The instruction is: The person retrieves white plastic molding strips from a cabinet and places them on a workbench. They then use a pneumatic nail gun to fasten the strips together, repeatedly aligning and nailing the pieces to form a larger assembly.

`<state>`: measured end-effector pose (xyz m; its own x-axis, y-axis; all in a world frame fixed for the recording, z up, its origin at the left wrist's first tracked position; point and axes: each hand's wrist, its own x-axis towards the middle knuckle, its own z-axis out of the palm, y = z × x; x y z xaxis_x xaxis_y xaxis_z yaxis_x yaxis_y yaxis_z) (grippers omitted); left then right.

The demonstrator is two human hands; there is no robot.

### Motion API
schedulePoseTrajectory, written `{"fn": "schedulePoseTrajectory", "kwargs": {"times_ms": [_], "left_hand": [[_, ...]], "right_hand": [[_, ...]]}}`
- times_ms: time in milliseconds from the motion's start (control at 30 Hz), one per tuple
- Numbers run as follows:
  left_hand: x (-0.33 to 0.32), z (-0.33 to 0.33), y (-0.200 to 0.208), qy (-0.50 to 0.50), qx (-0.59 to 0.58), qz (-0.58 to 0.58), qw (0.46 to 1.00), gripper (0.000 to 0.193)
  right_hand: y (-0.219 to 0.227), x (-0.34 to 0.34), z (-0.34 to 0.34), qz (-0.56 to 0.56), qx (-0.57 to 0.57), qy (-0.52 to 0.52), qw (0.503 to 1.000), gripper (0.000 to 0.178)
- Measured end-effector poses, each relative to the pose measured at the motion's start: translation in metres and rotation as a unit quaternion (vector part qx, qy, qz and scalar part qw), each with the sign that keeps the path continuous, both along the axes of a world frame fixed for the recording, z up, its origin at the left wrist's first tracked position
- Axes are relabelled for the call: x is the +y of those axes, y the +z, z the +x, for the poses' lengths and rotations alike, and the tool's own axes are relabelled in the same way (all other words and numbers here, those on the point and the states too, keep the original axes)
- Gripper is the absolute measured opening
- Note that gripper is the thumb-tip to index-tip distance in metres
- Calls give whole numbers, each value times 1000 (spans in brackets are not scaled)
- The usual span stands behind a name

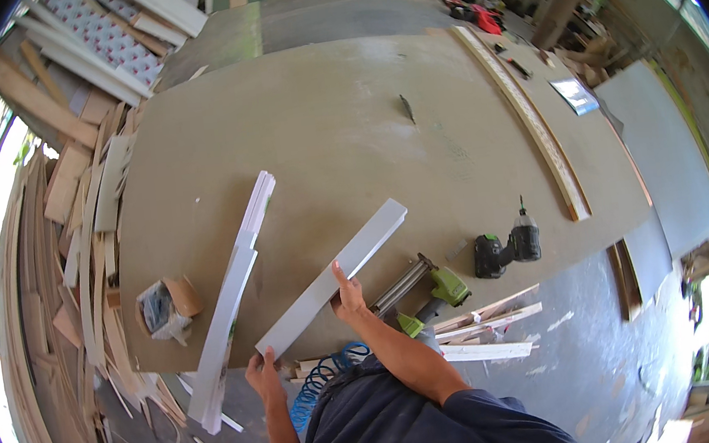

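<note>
A white board (pixel 326 281) lies slantwise over the near edge of the worktable, held in both hands. At its lower left end, the fingers of my left hand (pixel 265 377) are closed on the corner. My right hand (pixel 348 294) grips its near edge around the middle, thumb on top and the other fingers hidden underneath. Left of it, a stack of similar white boards (pixel 230 314) projects past the table's near edge. Close to my right forearm rests a green nail gun (pixel 448 286), partly covered by the arm.
The brown worktable (pixel 299 114) carries a black cordless drill (pixel 524 240), an open cardboard box (pixel 178 298), a dark pen-like tool (pixel 406 109) and a long wooden strip (pixel 526 119). A blue coiled hose (pixel 312 390) hangs by my waist. Scrap wood (pixel 55 282) is piled along the left.
</note>
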<state>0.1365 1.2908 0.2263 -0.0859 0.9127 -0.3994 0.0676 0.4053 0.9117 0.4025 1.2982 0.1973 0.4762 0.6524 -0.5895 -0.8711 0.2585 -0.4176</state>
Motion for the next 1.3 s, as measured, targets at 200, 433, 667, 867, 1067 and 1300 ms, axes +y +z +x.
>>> {"fn": "schedulePoseTrajectory", "kwargs": {"times_ms": [200, 433, 667, 867, 1067, 1300], "left_hand": [[25, -5, -36, 91, -17, 47, 995, 36], [27, -6, -40, 101, -19, 20, 995, 37], [13, 6, -21, 82, 138, 137, 977, 43], [-1, -4, -18, -21, 256, 262, 930, 51], [1, -31, -12, -155, 307, 308, 887, 62], [16, -29, 1, -205, 367, 260, 869, 59]], "right_hand": [[15, 3, 8, -134, -64, 223, 963, 48], [17, -43, 93, -295, -540, 329, 716, 34], [32, -48, 201, -283, -811, 148, 490, 56], [14, -37, 216, -196, -789, 217, 540, 41], [13, -39, 219, -210, -808, 215, 507, 27], [28, -38, 223, -232, -823, 268, 443, 27]]}}
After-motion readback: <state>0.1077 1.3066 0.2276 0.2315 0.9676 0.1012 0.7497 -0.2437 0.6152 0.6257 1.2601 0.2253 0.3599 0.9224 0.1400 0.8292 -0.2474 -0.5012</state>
